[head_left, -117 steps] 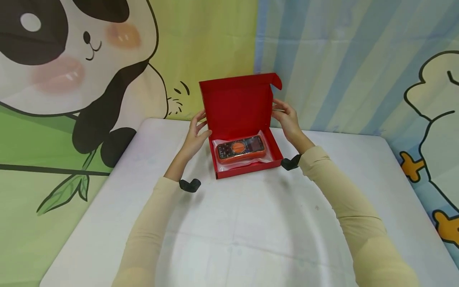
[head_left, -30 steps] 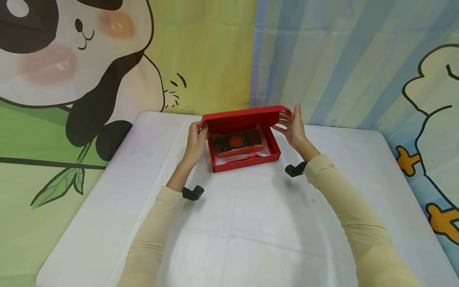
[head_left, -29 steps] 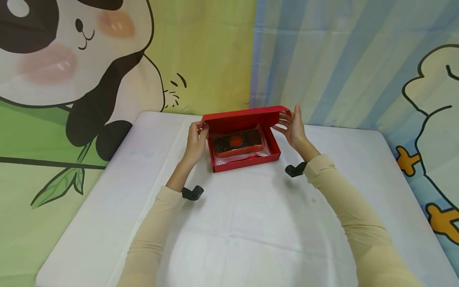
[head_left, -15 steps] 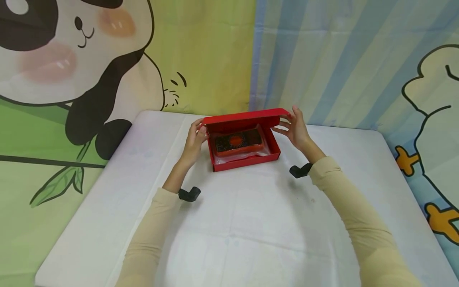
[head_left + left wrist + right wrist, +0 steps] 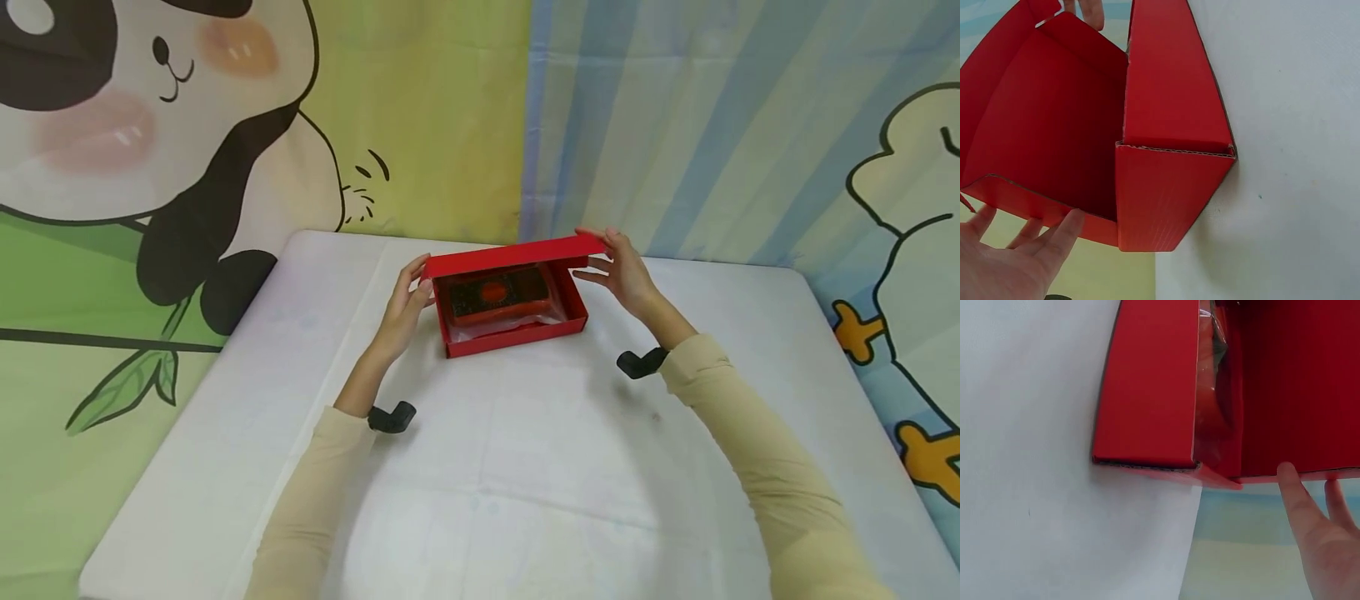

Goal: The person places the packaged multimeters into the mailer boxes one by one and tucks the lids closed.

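Observation:
A red cardboard box (image 5: pixel 517 337) stands on the white table, its hinged lid (image 5: pixel 517 254) tilted forward over the tray. Inside lies an orange-and-black multimeter (image 5: pixel 498 296) in clear plastic wrap, partly shaded by the lid. My left hand (image 5: pixel 401 312) touches the lid's left side, fingers spread along the side flap (image 5: pixel 1041 212). At the opposite side my right hand (image 5: pixel 626 279) reaches the lid's right corner; in the right wrist view extended fingers (image 5: pixel 1300 506) touch the flap's edge. Part of the right hand lies outside that view.
The white table (image 5: pixel 487 467) spreads in front of the box and to both sides. Behind it hangs a printed cloth backdrop (image 5: pixel 427 108) with a panda and stripes. A black wrist mount (image 5: pixel 392 417) projects from the left sleeve, another mount (image 5: pixel 641 364) from the right.
Both hands have swung the lid from upright down and forward, so it now shades the multimeter. Over the last half second its front edge has sunk a little further.

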Motion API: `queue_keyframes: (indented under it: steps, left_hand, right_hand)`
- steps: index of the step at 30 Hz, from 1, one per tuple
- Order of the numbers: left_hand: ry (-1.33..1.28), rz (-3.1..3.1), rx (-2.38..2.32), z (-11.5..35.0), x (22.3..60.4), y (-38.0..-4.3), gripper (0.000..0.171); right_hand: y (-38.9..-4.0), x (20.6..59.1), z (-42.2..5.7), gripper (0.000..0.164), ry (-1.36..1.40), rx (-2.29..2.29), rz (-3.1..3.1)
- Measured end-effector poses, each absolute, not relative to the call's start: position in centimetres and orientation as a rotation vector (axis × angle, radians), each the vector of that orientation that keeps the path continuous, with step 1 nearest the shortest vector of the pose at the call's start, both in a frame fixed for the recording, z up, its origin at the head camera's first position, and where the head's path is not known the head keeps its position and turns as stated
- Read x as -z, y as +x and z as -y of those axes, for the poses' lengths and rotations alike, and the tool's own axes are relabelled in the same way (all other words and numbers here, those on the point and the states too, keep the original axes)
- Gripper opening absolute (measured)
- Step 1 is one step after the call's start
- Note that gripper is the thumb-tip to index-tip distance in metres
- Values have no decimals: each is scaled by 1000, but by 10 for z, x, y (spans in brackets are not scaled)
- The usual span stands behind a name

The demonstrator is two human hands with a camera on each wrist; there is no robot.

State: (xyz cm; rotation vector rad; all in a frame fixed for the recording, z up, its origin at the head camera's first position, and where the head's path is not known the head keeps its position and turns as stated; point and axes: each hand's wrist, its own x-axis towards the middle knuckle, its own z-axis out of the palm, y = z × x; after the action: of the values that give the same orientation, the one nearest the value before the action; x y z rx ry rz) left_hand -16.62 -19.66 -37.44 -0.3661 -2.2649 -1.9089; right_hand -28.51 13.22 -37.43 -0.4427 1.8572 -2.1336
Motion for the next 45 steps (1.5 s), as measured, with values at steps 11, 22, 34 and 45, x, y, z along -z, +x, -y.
queue_keyframes:
  steps: [11, 22, 34, 45]
  left_hand:
    - [-379, 2327, 1881, 193, 369, -160, 55]
    - [-313, 2325, 1876, 203, 403, -164, 53]
    - [-326, 2397, 1750, 196, 376, -144, 51]
    - [-290, 2426, 1685, 194, 377, -139, 51]
  right_hand:
    - [-275, 373, -140, 40, -559, 2183, -2037]
    - [-261, 372, -141, 43, -552, 1980, -2181]
    - [-257, 377, -152, 43, -530, 1939, -2219]
    - [-254, 380, -162, 43, -471, 1769, -2320]
